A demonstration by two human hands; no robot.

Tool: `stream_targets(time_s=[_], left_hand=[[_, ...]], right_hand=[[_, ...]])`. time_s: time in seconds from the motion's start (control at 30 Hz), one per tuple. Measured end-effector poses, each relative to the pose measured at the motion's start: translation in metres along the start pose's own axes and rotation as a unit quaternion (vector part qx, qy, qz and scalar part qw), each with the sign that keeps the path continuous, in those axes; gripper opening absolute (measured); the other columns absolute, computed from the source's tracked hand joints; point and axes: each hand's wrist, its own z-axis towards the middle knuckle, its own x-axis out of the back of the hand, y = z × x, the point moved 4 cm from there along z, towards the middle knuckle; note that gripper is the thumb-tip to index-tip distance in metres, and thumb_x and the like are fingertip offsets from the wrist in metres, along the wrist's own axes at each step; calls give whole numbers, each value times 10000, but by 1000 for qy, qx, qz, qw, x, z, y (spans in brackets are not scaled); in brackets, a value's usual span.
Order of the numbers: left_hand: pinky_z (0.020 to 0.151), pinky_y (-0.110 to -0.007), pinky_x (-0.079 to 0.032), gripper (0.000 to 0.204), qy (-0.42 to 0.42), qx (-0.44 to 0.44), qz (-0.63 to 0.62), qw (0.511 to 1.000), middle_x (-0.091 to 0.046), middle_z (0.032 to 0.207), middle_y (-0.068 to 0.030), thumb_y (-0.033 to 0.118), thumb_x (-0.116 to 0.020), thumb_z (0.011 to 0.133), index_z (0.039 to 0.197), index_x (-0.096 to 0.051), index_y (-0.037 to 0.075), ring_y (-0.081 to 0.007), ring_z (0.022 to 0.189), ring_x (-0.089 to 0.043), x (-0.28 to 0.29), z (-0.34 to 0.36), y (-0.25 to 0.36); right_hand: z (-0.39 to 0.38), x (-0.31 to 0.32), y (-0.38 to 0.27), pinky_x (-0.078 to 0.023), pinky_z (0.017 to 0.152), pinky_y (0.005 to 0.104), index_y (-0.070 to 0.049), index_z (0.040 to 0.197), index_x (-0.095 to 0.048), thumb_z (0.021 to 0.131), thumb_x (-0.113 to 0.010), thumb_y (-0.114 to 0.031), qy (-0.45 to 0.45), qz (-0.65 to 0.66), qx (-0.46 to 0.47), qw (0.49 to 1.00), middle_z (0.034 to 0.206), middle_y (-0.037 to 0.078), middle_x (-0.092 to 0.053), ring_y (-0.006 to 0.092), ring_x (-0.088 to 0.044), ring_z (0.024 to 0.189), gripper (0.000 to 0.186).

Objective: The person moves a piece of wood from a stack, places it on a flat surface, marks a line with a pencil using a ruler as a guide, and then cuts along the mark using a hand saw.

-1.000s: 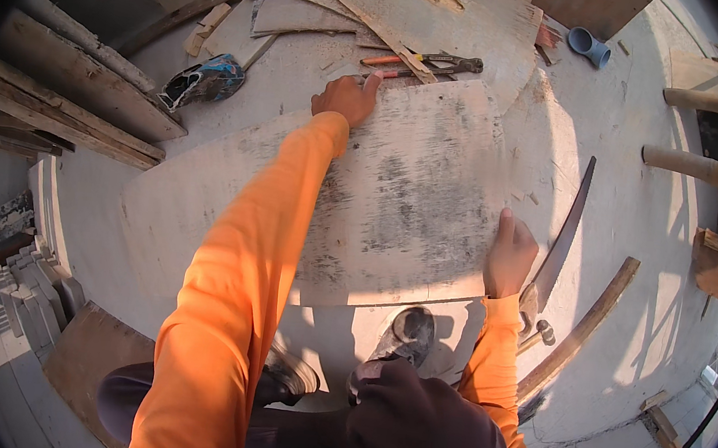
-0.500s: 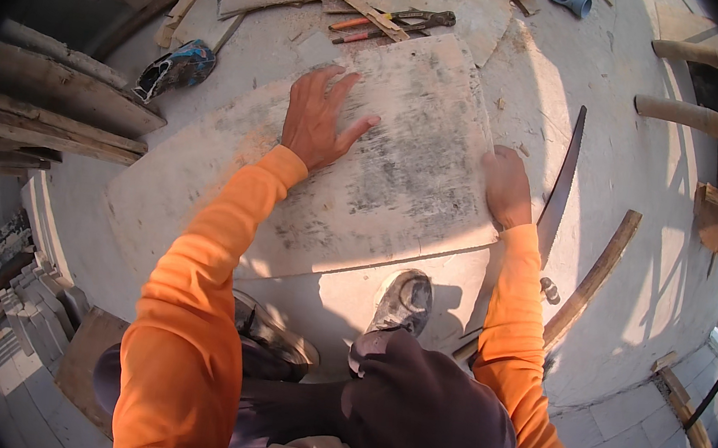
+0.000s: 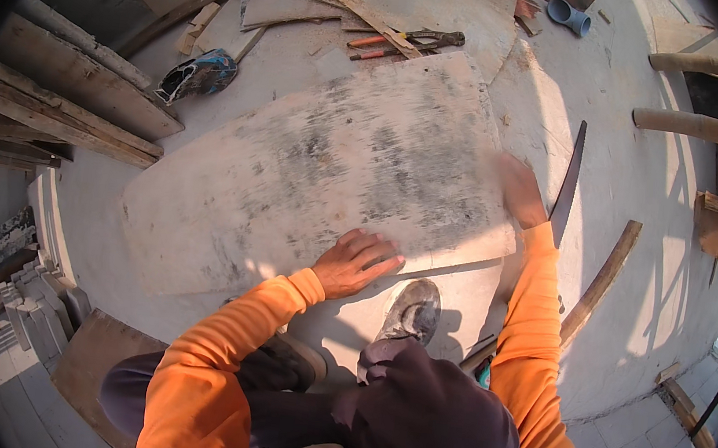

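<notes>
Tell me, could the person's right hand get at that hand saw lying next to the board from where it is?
Probably yes. The right hand rests on the right edge of the plywood board, and the hand saw lies on the floor just beside it, with nothing between them. The hand is blurred, so its exact grip is unclear.

Orange long sleeves [image 3: 211, 358], dark trousers, dusty grey shoe [image 3: 411, 310].
</notes>
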Motion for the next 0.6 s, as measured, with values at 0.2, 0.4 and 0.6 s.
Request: stream_targets(time_s=[0.2,0.4,0.6], left_hand=[[1136,-565,-345,869,65,42,-83,994,-486,1479,-71,185,-860,688,1484,-515,224,-304,1306,-467,31,-6,0],[1148,-569,-319,857,92,40,-92,991,-496,1471,-57,172,-846,701,1487,-510,235,-291,1289,-476,56,0,3],[1146,-565,-335,852,99,40,-96,990,-495,1470,-48,174,-860,676,1461,-533,238,-286,1270,-485,64,2,6]], right_hand=[[-11,-14,35,-506,1047,373,52,1391,-598,961,-481,-765,-59,463,-142,873,1354,184,-665,275,-672,1165,930],[-23,-34,124,-501,1055,419,42,1375,-601,973,-509,-677,15,444,-204,873,1405,189,-627,300,-637,1224,829],[-53,-79,122,-498,1042,442,7,1344,-629,979,-549,-565,33,64,-60,996,1362,192,-648,338,-633,1210,683]])
